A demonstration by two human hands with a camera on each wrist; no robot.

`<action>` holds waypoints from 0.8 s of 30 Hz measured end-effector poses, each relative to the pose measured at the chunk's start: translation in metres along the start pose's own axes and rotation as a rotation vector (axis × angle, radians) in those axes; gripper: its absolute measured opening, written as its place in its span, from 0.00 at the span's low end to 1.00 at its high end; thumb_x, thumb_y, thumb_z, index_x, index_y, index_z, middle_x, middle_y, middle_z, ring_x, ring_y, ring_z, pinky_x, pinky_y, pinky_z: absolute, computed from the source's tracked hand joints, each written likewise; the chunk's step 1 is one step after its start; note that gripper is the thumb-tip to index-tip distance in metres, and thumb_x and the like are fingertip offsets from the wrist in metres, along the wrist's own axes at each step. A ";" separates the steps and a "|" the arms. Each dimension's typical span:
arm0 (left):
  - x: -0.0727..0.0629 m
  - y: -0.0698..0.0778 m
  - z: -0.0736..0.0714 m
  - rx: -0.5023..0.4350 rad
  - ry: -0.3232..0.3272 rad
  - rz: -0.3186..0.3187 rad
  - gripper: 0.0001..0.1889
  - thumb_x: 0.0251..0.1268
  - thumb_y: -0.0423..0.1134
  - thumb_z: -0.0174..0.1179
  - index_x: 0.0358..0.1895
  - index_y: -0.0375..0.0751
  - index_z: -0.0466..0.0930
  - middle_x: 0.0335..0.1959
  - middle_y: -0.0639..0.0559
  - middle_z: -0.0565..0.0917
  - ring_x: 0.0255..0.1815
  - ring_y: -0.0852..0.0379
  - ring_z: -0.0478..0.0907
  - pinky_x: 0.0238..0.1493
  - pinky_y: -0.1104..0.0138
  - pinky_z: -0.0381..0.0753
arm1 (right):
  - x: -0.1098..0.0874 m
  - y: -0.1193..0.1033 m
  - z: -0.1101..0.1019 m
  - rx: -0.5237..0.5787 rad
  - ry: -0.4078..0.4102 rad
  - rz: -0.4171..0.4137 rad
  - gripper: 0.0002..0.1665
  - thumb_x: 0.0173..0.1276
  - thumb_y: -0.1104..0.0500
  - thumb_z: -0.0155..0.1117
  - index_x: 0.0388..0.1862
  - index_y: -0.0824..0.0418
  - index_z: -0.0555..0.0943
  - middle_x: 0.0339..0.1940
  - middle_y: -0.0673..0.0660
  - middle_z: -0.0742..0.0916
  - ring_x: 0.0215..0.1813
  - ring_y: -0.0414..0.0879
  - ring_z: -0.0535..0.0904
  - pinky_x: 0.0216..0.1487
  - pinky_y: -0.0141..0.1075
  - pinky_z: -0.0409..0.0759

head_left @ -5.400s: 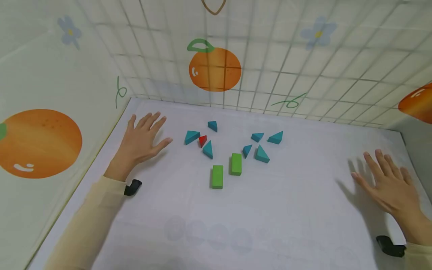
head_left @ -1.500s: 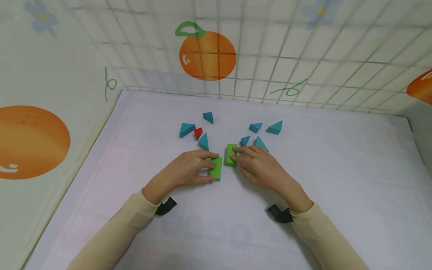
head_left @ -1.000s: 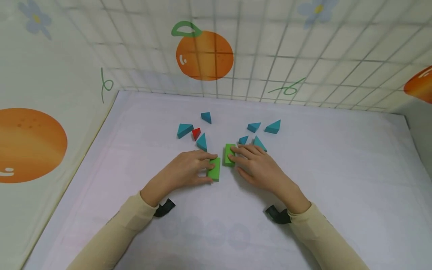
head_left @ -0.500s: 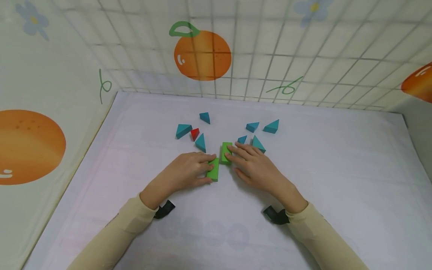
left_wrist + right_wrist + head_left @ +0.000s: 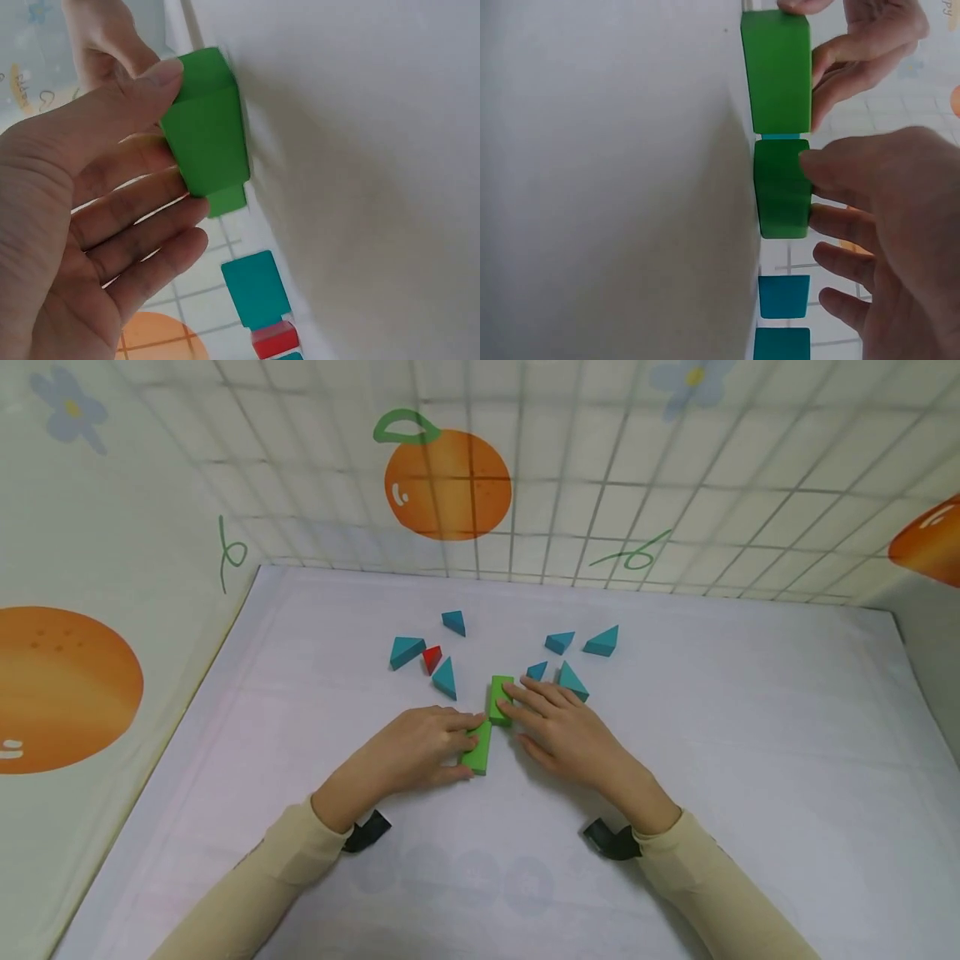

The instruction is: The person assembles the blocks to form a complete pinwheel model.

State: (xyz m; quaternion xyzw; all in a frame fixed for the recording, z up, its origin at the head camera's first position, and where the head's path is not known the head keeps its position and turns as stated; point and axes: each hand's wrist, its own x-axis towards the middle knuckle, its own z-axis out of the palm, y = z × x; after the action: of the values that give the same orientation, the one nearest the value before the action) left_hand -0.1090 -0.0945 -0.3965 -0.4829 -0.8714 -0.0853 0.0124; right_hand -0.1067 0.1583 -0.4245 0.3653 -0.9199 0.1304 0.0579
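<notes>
Two green rectangular blocks lie on the white tabletop in the head view, almost end to end. My left hand [image 5: 420, 747] holds the nearer green block [image 5: 478, 758] between thumb and fingers; the left wrist view shows the thumb on its near end [image 5: 206, 135]. On the farther green block [image 5: 500, 697] are the thumb and fingers of my right hand [image 5: 573, 731], gripping it lightly. In the right wrist view its near face [image 5: 782, 191] sits beside the nearer block [image 5: 780, 75]. Whether the blocks touch is hard to tell.
Behind my left hand lie teal triangular blocks [image 5: 407, 651] around a small red triangular block [image 5: 432, 658]. Several more teal triangular blocks [image 5: 602, 642] lie beyond my right hand. A cloth wall [image 5: 570, 527] printed with oranges and grid lines closes the far side.
Both hands came in from the table's sides and took hold of the green blocks. The farther block has shifted left; lately the nearer block slid slightly toward me and turned a little.
</notes>
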 end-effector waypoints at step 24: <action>0.003 0.006 0.004 -0.029 0.062 -0.001 0.20 0.52 0.49 0.74 0.46 0.42 0.88 0.57 0.46 0.81 0.56 0.51 0.80 0.57 0.61 0.80 | 0.000 0.001 0.002 -0.004 0.005 -0.021 0.32 0.68 0.56 0.65 0.71 0.55 0.72 0.73 0.56 0.73 0.74 0.56 0.66 0.71 0.53 0.67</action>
State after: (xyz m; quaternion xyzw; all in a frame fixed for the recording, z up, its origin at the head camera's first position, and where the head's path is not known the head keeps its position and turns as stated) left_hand -0.1050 -0.0883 -0.3998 -0.4796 -0.8696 -0.1127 0.0322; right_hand -0.1071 0.1582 -0.4266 0.3747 -0.9160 0.1289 0.0624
